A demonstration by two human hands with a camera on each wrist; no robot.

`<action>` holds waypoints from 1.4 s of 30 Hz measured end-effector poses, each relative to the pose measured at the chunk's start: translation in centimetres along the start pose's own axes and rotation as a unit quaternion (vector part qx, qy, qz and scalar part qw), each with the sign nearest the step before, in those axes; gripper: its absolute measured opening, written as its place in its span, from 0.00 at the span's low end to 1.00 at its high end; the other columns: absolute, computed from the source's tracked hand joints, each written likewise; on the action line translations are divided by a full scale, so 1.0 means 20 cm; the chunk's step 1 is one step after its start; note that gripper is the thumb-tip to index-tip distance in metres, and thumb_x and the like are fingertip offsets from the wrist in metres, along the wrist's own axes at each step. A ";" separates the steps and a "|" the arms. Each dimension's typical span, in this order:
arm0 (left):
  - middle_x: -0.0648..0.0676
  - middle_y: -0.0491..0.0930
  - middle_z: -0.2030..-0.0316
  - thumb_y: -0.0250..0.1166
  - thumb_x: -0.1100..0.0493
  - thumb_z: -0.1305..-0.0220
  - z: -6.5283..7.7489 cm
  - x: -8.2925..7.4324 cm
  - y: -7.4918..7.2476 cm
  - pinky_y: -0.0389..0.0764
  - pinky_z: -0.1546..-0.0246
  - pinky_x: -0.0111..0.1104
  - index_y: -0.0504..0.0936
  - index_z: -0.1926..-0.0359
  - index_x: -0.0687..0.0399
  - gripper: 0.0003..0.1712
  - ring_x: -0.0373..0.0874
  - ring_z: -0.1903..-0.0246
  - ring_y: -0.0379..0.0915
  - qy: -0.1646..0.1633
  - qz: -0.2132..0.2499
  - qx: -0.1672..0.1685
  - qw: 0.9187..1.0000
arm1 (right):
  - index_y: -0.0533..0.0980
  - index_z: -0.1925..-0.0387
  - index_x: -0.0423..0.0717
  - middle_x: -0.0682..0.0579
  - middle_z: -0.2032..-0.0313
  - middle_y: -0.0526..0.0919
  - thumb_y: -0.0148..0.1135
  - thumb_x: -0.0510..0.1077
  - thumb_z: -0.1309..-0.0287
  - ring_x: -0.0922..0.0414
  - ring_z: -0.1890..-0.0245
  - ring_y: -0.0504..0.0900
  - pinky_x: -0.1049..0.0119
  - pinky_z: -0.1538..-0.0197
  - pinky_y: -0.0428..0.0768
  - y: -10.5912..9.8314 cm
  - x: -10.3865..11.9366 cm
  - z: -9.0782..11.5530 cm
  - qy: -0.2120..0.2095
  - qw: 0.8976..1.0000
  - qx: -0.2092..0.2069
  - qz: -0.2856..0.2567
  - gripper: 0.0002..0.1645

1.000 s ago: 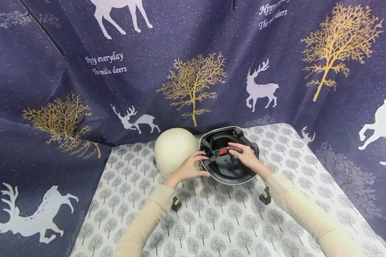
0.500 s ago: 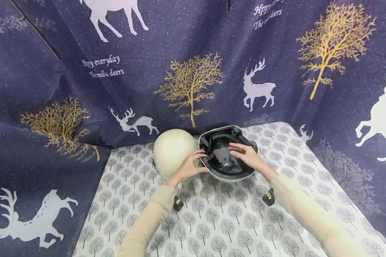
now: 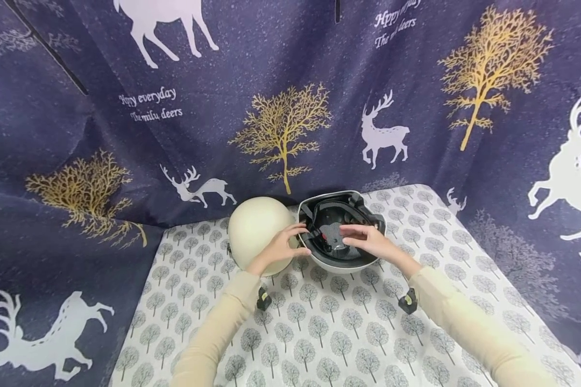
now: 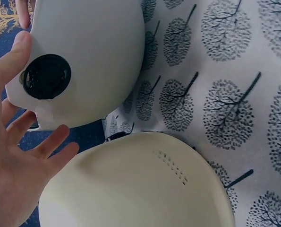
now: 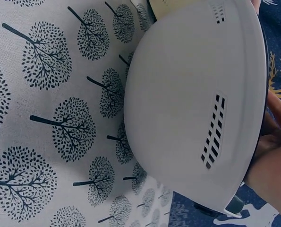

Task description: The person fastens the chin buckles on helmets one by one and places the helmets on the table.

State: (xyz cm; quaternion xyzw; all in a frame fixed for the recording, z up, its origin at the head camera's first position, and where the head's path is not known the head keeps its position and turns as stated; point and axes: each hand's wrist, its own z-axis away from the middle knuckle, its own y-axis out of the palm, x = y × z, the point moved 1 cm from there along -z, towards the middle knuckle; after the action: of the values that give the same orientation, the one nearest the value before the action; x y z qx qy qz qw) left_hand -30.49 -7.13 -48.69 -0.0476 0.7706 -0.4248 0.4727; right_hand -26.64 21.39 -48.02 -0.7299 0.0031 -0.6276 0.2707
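Note:
A white helmet lies upside down on the table, its black padded inside facing up. In the head view a red buckle on a black strap lies at the left inside of this helmet. Beside it on the left, a cream helmet sits dome up. My left hand is at the white helmet's left rim, fingers spread; its thumb is by the black round side piece in the left wrist view. Over the helmet's opening hangs my right hand, fingers extended and holding nothing; the right wrist view partly hides it behind the shell.
The tablecloth is white with a grey tree print. Right behind the helmets hangs a dark blue curtain with deer and gold trees. Black wrist devices are worn below both hands.
The red buckle and strap have left the right hand's fingertips and dropped to the helmet's left inside. The right hand stays above the opening; the left hand stays by the rim.

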 end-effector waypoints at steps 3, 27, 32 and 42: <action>0.61 0.64 0.30 0.73 0.54 0.44 -0.02 0.00 -0.01 0.61 0.29 0.53 0.75 0.38 0.60 0.34 0.61 0.29 0.57 -0.024 0.002 0.013 1.000 | 0.70 0.36 0.37 0.34 0.41 0.77 0.62 0.44 0.36 0.40 0.41 0.78 0.73 0.44 0.79 0.01 0.00 0.00 -0.002 1.000 0.005 0.005 0.30; 0.64 0.66 0.31 0.70 0.55 0.41 -0.13 -0.04 -0.08 0.76 0.44 0.51 0.73 0.38 0.65 0.33 0.56 0.48 0.74 -0.022 -0.044 0.055 0.997 | 0.74 0.40 0.40 0.42 0.49 0.85 0.69 0.48 0.43 0.45 0.47 0.83 0.45 0.37 0.74 0.01 0.03 0.05 -0.030 0.993 0.059 0.101 0.32; 0.64 0.66 0.32 0.70 0.55 0.41 -0.14 -0.04 -0.08 0.77 0.45 0.50 0.74 0.38 0.65 0.32 0.57 0.45 0.72 -0.024 -0.033 0.055 0.998 | 0.76 0.40 0.44 0.43 0.46 0.84 0.72 0.53 0.48 0.44 0.45 0.81 0.43 0.36 0.72 0.01 0.02 0.05 -0.020 0.986 0.087 0.140 0.35; 0.64 0.68 0.33 0.71 0.55 0.42 -0.14 -0.05 -0.10 0.75 0.40 0.49 0.75 0.39 0.63 0.32 0.58 0.38 0.70 -0.010 -0.041 0.064 0.997 | 0.81 0.48 0.46 0.43 0.46 0.83 0.73 0.52 0.50 0.47 0.46 0.81 0.47 0.39 0.75 0.01 0.01 0.06 -0.011 0.984 0.108 0.142 0.27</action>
State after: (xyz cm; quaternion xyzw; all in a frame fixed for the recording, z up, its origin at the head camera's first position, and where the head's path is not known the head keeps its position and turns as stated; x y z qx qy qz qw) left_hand -32.84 -6.22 -46.07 -0.0529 0.7346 -0.4918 0.4644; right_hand -25.45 21.55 -48.01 -0.6956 0.0356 -0.5713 0.4342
